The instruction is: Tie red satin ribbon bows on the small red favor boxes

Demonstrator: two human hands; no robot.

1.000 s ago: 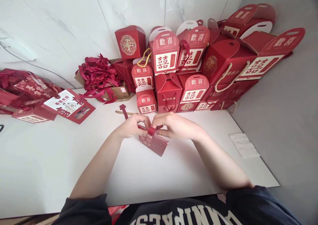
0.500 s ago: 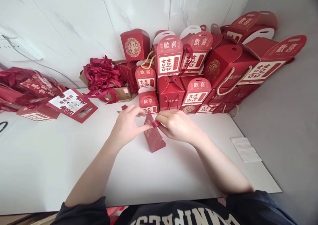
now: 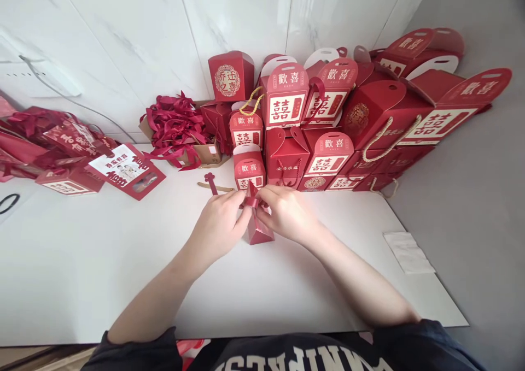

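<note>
Roughly lengthwise toward the tiled wall [image 3: 238,21], the small red box [image 3: 261,233].

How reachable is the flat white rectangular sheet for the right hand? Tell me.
Probably yes: nothing visible stands between the right hand and the white sheet, but that hand holds the glossy red ribbon.
</note>
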